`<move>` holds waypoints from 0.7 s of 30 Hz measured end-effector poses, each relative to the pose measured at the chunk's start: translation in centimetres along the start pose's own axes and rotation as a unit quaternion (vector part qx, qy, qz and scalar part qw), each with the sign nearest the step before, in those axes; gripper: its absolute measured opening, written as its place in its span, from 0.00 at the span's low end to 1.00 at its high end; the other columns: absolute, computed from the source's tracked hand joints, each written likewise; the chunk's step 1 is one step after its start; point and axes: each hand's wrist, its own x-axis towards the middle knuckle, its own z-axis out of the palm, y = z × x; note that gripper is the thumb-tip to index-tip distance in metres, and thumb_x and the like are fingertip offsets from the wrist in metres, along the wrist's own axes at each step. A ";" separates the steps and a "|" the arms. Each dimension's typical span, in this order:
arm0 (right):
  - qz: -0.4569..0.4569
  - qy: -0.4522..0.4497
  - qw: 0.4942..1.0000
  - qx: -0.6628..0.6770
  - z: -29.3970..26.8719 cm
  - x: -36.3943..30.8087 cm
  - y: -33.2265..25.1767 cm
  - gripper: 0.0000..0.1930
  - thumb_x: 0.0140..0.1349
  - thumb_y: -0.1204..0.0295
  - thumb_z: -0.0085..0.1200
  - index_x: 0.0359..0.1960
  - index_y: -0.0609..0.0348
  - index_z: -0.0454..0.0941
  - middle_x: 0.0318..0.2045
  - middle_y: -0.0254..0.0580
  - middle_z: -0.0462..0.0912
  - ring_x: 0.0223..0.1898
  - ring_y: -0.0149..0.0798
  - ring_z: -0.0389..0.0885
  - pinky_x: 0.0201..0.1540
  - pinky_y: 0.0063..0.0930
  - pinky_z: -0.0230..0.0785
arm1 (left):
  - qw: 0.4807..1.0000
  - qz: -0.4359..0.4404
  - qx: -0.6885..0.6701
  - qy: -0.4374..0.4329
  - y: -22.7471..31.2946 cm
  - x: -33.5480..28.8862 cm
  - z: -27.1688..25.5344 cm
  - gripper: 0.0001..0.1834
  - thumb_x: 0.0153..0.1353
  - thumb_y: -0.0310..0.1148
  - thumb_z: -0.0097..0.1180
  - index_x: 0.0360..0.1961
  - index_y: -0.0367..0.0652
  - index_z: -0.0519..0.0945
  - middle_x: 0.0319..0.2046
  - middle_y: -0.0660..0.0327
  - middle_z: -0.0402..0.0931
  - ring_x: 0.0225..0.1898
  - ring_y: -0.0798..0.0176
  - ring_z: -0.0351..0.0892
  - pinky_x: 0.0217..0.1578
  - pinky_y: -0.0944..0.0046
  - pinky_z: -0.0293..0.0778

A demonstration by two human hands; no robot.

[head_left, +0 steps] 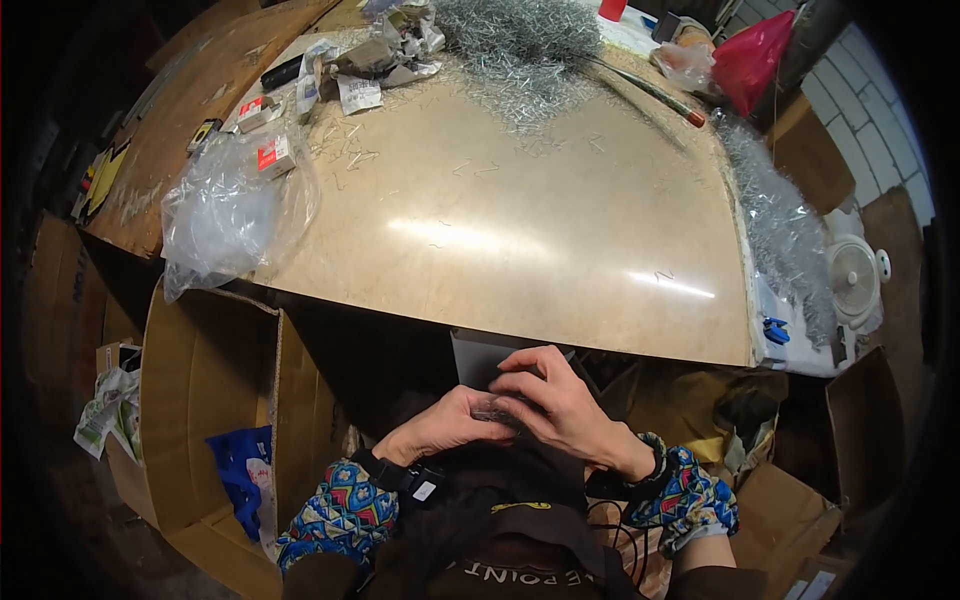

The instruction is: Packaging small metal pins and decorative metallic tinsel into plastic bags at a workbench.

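Note:
In front of my body, below the table's near edge, my two hands meet. My left hand (pixel 452 424) is closed around a small greyish bunch (pixel 490 410), which looks like thin metal wire pieces; the fingers hide most of it. From the right, my right hand (pixel 565 405) curves over the same bunch, its lower fingers and thumb against it and its upper fingers bent and lifted. On the table, a large heap of shiny wire pieces (pixel 520 50) lies at the far middle. A few loose bent wires (pixel 480 168) are scattered nearer.
The pale tabletop (pixel 450 270) spans the middle. A clear plastic bag (pixel 225 215) and small red-and-white boxes (pixel 274 155) lie left, crumpled paper (pixel 385 55) behind. A stick with a red tip (pixel 650 90), a second wire heap (pixel 775 220) and a white fan (pixel 856 280) are right. A cardboard box (pixel 205 370) stands lower left.

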 end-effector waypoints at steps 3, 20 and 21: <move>-0.021 0.008 1.000 -0.008 -0.3 -0.1 0.3 0.05 0.54 0.77 0.60 0.32 0.60 0.79 0.41 0.44 0.75 0.42 0.40 0.74 0.41 0.28 0.68 | 1.000 0.012 0.013 0.007 0.5 0.1 0.3 0.14 0.58 0.24 0.60 0.45 0.34 0.80 0.38 0.63 0.80 0.41 0.73 0.77 0.44 0.72 0.74; -0.056 -0.042 0.965 -0.254 -1.3 -1.0 2.3 0.15 0.60 0.62 0.56 0.39 0.60 0.72 0.25 0.39 0.74 0.23 0.42 0.78 0.21 0.33 0.68 | 0.996 0.020 0.080 0.037 1.7 1.6 0.1 0.23 0.55 0.22 0.61 0.54 0.33 0.74 0.45 0.57 0.79 0.45 0.69 0.77 0.47 0.70 0.74; -0.103 0.074 0.962 -0.242 -1.7 -0.1 2.0 0.09 0.61 0.66 0.55 0.33 0.58 0.73 0.19 0.38 0.73 0.18 0.41 0.77 0.17 0.32 0.65 | 0.999 0.022 0.032 0.037 1.8 1.5 0.0 0.25 0.56 0.22 0.60 0.56 0.31 0.72 0.47 0.53 0.77 0.46 0.64 0.78 0.47 0.68 0.75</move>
